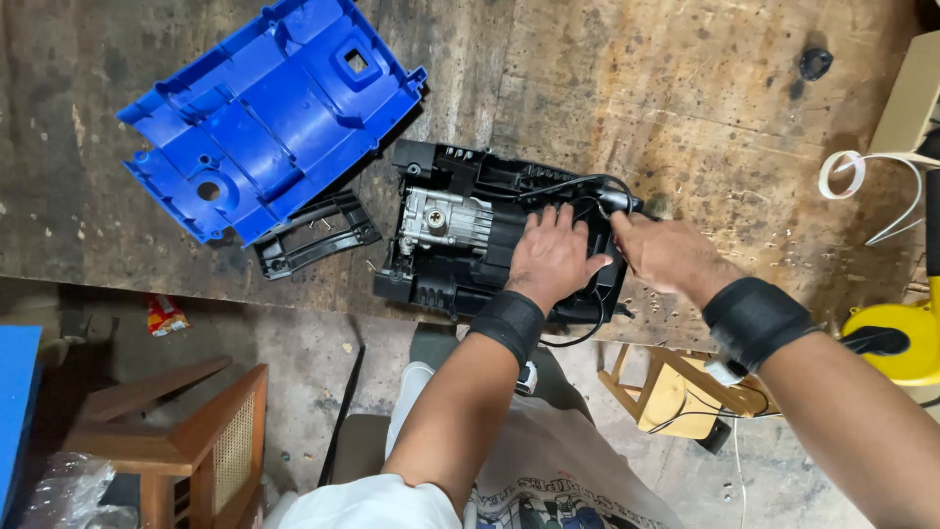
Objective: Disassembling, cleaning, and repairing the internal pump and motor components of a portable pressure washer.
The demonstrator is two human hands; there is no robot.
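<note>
Both forearms enter lower frame. At centre, left hand lies flat, fingers spread, on the black housing; right hand pinches the black cable. Best done by pressing the housing steady while easing the cable gently.

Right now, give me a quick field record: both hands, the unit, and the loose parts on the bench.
left hand: flat on the black housing, open
right hand: at the black cable on the housing's right end
metal pump block: seated in the housing
blue cover: off, lying upper left
black grille piece: beside the blue cover
surface: worn wooden bench
</note>
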